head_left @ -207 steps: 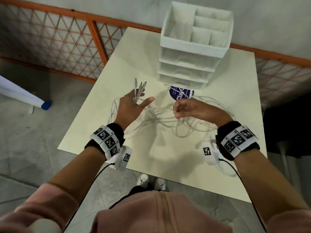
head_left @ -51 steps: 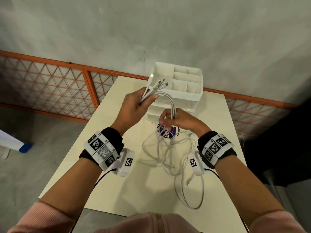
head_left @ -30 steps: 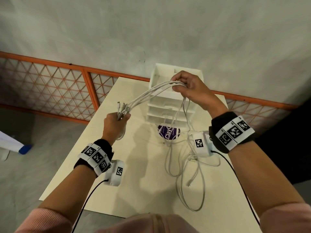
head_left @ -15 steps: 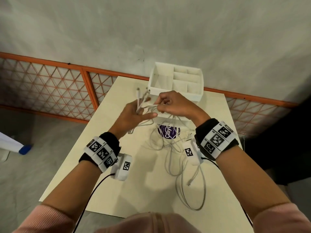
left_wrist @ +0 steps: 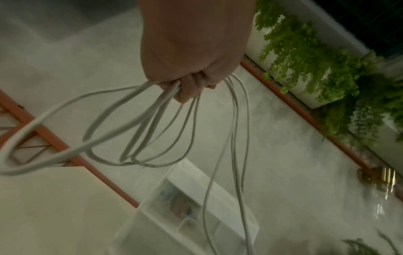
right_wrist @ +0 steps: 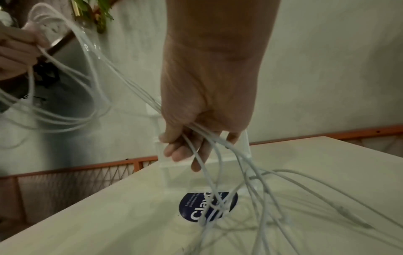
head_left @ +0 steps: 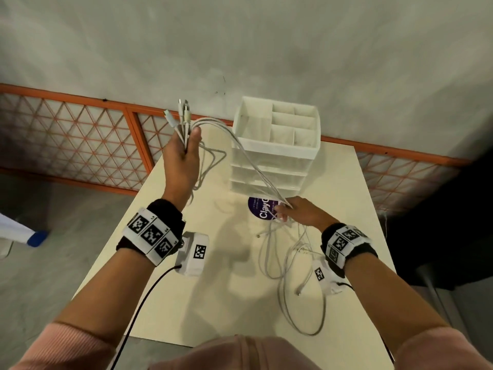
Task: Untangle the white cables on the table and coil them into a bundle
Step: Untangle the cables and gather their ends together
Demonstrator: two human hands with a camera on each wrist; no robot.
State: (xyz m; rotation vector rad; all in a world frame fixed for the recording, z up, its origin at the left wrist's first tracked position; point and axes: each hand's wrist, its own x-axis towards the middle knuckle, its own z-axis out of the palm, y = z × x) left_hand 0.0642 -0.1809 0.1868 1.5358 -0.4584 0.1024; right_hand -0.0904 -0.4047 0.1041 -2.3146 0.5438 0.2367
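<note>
Several white cables [head_left: 248,158] run from my raised left hand [head_left: 184,153] down to my right hand [head_left: 296,213]. The left hand grips their plug ends [head_left: 182,113], which stick up above the fist, and loops [left_wrist: 139,138] hang below it. My right hand, low over the table [head_left: 213,303], holds the strands [right_wrist: 209,141] between curled fingers. The loose remainder [head_left: 296,287] lies tangled on the table beneath and in front of that hand.
A white drawer organiser [head_left: 274,148] stands at the table's far side, behind the stretched cables. A round purple sticker [head_left: 260,210] is on the tabletop by my right hand. An orange lattice railing [head_left: 80,134] and grey wall lie beyond.
My hands have moved apart: the left rose up and left with the plug ends, the right dropped to the table, sliding along the cables and stretching them out.
</note>
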